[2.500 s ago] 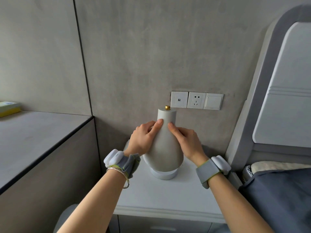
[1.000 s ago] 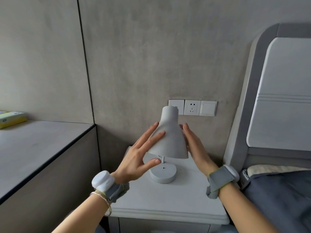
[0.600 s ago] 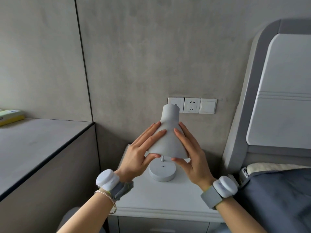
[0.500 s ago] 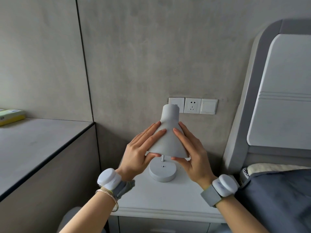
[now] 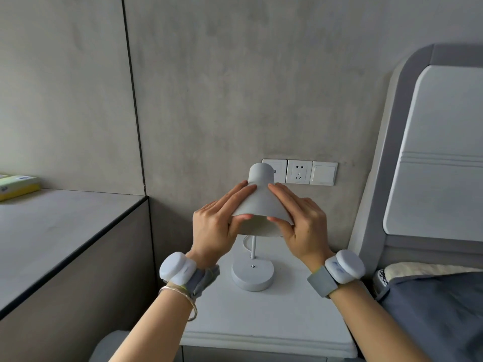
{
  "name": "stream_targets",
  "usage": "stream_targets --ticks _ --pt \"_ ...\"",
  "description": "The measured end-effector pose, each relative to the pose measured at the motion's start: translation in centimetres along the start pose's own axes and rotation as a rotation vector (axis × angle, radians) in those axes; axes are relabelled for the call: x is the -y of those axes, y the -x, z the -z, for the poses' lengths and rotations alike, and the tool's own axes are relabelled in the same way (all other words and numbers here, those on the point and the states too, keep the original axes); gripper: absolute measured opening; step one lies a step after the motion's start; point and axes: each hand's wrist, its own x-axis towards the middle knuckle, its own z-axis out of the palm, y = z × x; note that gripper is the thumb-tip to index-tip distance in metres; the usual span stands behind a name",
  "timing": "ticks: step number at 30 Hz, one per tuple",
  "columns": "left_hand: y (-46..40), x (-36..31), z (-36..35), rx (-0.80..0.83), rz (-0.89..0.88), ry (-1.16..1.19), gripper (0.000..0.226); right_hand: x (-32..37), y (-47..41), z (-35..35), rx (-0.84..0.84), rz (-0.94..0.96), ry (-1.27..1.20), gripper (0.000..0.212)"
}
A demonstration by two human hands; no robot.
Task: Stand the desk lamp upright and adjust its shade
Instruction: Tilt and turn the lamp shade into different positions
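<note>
The pale grey metal desk lamp [image 5: 253,257] stands upright on the white desk [image 5: 261,322] beside the bed, its round base [image 5: 252,276] flat and its thin stem vertical; the first part of the task appears done. The left hand [image 5: 217,226] and right hand [image 5: 300,223] clasp the grey conical shade [image 5: 260,205] from either side, fingers laid along the cone and thumbs curled under its rim. The shade's mouth tips toward the camera, so its angling seems underway and unfinished.
</note>
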Motion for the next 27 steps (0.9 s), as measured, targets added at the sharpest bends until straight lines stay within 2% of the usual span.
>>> stream_targets --ticks 6,9,14,17,20,24,27 --pt "-2.9 -0.8 1.2 -0.002 0.125 -0.055 0.060 0.3 -3.0 0.5 0.013 -0.093 -0.079 0.067" --pt "-4.3 -0.8 1.2 0.001 0.182 -0.063 0.048 -0.1 -4.1 0.6 0.049 -0.172 -0.072 0.054" --pt "-6.2 -0.4 0.7 0.021 0.240 -0.073 0.052 -0.9 -5.7 0.6 0.114 -0.283 -0.073 0.042" --pt "-7.5 -0.3 0.7 0.041 0.274 -0.065 0.046 -1.3 -6.9 0.8 0.151 -0.330 -0.122 0.035" --pt "-8.6 -0.2 0.8 0.078 0.302 -0.067 0.043 -1.6 -8.0 0.9 0.211 -0.358 -0.149 0.035" --pt "-10.0 0.0 0.9 0.159 0.387 -0.080 0.051 -1.5 -9.4 1.2 0.262 -0.423 -0.130 0.053" --pt "-10.5 0.0 1.0 0.185 0.412 -0.065 0.055 -1.6 -9.9 1.1 0.286 -0.450 -0.131 0.055"
